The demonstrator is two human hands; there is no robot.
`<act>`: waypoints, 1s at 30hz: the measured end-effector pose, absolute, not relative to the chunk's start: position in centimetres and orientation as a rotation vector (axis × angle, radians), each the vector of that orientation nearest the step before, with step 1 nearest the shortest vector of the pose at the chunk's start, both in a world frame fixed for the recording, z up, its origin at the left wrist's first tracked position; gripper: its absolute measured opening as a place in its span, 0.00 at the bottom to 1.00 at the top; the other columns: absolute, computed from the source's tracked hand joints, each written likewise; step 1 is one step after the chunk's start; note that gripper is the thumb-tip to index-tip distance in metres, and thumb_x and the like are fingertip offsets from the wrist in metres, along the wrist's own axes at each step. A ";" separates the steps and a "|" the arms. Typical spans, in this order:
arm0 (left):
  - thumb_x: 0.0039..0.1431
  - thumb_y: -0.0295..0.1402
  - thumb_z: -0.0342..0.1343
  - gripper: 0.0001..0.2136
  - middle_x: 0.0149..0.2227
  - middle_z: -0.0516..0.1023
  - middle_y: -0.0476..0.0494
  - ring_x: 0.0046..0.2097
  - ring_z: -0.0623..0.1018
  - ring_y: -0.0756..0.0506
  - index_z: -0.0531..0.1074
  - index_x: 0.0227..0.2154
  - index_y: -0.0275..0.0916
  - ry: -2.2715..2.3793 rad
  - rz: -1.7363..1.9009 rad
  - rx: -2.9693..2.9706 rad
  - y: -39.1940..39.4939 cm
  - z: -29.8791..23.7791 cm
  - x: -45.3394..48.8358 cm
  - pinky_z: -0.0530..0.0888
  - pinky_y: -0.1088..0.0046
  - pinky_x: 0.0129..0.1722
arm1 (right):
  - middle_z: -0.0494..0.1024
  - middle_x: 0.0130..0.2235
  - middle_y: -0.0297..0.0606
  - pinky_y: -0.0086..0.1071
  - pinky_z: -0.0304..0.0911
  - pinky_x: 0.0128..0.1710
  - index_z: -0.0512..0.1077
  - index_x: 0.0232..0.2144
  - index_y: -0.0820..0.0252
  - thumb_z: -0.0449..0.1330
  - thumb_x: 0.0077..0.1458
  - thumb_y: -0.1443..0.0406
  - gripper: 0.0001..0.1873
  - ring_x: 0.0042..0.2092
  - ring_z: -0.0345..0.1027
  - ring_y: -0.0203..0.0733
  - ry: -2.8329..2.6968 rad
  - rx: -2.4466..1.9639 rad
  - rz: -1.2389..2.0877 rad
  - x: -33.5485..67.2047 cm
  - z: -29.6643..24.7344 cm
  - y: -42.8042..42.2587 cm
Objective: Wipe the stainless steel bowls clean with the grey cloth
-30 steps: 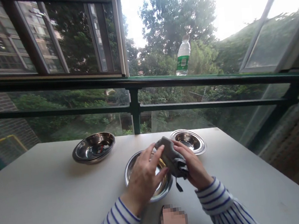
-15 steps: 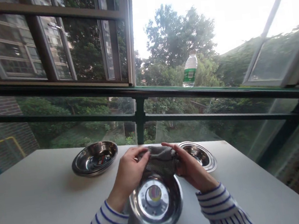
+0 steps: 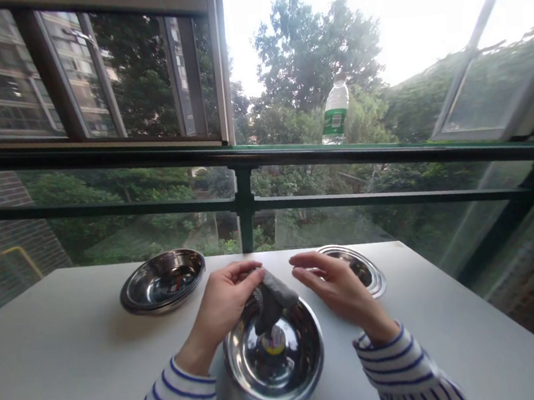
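Observation:
My left hand (image 3: 223, 303) pinches a grey cloth (image 3: 270, 298) by its top, and the cloth hangs down into a steel bowl (image 3: 308, 367) right in front of me on the white table (image 3: 74, 366). A small coloured sticker shows at the bowl's bottom. My right hand (image 3: 336, 288) hovers just right of the cloth with fingers stretched out and nothing in it, above the near edge of a second steel bowl (image 3: 373, 275).
A stack of steel bowls (image 3: 164, 284) sits at the table's back left. Behind the table runs a dark green railing (image 3: 243, 202) with glass panes. A plastic water bottle (image 3: 335, 113) stands on the sill at upper right.
Both hands held the cloth bunched over the bowl; now my right hand has let go and moved right, and the cloth dangles from my left hand into the bowl.

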State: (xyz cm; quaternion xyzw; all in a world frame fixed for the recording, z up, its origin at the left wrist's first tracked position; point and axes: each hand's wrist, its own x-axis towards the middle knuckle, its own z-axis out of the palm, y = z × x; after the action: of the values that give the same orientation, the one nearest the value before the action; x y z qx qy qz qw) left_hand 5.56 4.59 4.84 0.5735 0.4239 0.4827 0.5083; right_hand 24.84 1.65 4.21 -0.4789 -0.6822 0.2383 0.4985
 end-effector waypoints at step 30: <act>0.45 0.39 0.63 0.14 0.29 0.80 0.46 0.33 0.77 0.47 0.78 0.33 0.35 0.836 1.445 1.260 4.2 6.0 7.7 0.72 0.74 0.33 | 0.78 0.37 0.40 0.34 0.66 0.35 0.67 0.51 0.59 0.60 0.51 0.54 0.27 0.37 0.72 0.43 -1.376 -1.071 0.842 26.0 5.7 1.0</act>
State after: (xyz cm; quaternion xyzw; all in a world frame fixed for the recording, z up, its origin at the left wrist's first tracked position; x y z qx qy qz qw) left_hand 7.73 4.21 5.99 0.5214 0.3459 0.5979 0.5009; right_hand 25.98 1.05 5.73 -0.4556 -0.5855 0.3581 0.5668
